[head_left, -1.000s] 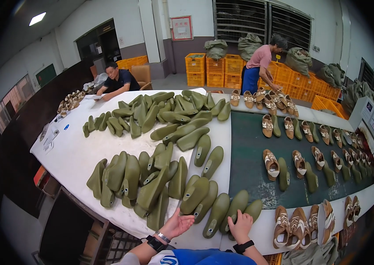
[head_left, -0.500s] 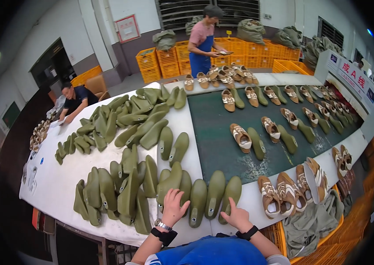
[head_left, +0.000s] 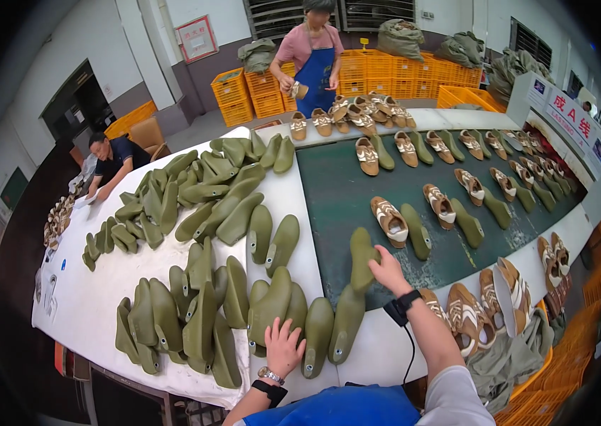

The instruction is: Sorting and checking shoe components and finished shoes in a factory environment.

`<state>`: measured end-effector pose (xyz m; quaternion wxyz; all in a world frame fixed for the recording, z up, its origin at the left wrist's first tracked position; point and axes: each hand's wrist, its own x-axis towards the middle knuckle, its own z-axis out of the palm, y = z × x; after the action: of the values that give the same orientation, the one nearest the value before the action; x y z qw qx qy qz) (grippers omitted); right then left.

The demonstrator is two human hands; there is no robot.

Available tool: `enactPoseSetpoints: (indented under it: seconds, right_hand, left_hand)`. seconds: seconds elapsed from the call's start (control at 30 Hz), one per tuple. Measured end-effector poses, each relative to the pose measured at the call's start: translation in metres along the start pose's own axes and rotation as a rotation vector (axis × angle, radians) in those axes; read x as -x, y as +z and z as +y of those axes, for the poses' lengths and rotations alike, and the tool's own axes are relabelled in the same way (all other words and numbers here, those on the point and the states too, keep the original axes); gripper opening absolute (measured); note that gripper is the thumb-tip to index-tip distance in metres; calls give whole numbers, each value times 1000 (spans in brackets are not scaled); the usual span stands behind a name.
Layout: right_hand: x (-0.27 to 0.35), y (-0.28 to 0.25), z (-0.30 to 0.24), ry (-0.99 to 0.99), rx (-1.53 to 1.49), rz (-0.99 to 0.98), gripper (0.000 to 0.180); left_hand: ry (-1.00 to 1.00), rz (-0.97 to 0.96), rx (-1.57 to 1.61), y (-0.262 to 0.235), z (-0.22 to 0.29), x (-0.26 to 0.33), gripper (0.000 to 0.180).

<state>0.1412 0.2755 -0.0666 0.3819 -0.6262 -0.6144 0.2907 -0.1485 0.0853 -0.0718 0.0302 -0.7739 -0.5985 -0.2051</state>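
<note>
My right hand grips a green shoe last, tilted up over the near left part of the dark green belt. Its lower end overlaps another last in the near row. Fingers spread, my left hand rests against the lower part of a last in that row, not wrapped round it. A single last lies between the hands. Brown and white sneakers, each beside a green last, sit in rows on the belt; the closest sneaker is just beyond my right hand.
Heaps of lasts cover the white table to the left. Sneakers line the near right edge above a yellow crate with grey-green cloth. Across the belt a person in a blue apron holds a shoe; another person sits far left.
My right hand has lifted a last from the right end of the near row and moved it forward over the belt. The person opposite has turned and shifted left.
</note>
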Motion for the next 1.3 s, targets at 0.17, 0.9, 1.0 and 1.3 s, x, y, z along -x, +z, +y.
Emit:
enactPoseSetpoints:
  seconds: [0.17, 0.9, 1.0, 1.3]
  right_hand:
    - [-44, 43, 43, -95, 705, -322, 63]
    - [223, -114, -1, 75, 454, 66, 28]
    - [245, -120, 22, 29, 672, 318, 23]
    - [256, -87, 5, 62, 424, 88, 21]
  left_hand:
    - [5, 6, 15, 2, 8, -4, 32]
    - [143, -174, 197, -23, 9, -9, 40]
    - [218, -257, 240, -19, 25, -2, 40]
    - [241, -344, 388, -34, 46, -3, 39]
